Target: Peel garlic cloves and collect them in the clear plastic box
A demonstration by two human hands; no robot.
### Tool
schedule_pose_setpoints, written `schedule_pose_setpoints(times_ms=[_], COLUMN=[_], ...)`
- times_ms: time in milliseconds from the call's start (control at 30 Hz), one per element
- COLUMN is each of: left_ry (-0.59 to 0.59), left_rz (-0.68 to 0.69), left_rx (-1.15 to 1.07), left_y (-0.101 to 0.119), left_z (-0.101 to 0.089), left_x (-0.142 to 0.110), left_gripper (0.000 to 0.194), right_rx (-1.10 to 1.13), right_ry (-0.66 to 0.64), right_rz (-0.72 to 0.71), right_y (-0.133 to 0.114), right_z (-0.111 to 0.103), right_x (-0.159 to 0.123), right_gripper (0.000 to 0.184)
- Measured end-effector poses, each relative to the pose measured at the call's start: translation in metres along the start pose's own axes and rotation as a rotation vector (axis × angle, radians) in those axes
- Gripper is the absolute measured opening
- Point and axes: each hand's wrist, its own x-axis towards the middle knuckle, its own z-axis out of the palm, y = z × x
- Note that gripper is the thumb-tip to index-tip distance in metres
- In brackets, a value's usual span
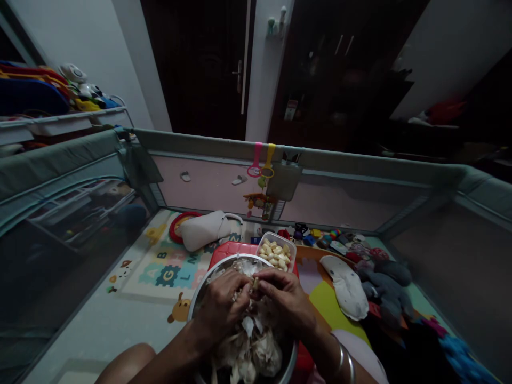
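Both hands meet above a round metal bowl (199, 288) that holds garlic bulbs (267, 352) and loose papery skins (248, 325). Between the fingertips sits a small garlic clove (255, 284), partly hidden by the fingers. My left hand (226, 296) is closed, its thumb and fingers pinching at the clove's left side. My right hand (286, 296) is closed too, gripping the clove between thumb and forefinger. Just beyond the bowl, a clear plastic container (294, 247) holds several peeled garlic cloves (275, 253). It rests on a red surface (236, 248), partly covered by the bowl.
A playpen's padded rail (208, 143) and mesh walls surround me. A patterned mat (148, 304) covers the floor. At right lie a white pillow (344, 288) and grey plush toys (388, 290); a white padded object (204, 229) lies left of the container. Small toys line the far wall.
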Motion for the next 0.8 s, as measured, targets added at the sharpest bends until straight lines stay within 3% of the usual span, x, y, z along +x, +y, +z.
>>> schedule_pose_setpoints(times_ms=[133,333,800], left_ry=[0.030,0.058,0.007], left_rz=[-0.016,0.014,-0.001], left_rx=[0.009,0.070,0.167], left_y=[-0.0008,0.0019,0.0031], left_z=[0.0013,0.0041,0.0042], left_x=[-0.0011,-0.0025,-0.0047], left_gripper=[0.017,0.018,0.018], right_rx=[0.148,0.115,0.117], right_ry=[0.010,0.033,0.154], right_rz=[0.076,0.098,-0.021], right_y=[0.0017,0.0009,0.0008], right_z=[0.0007,0.0034,-0.0052], right_x=[0.0023,0.0027,0.0040], right_gripper=[0.031,0.025,0.022])
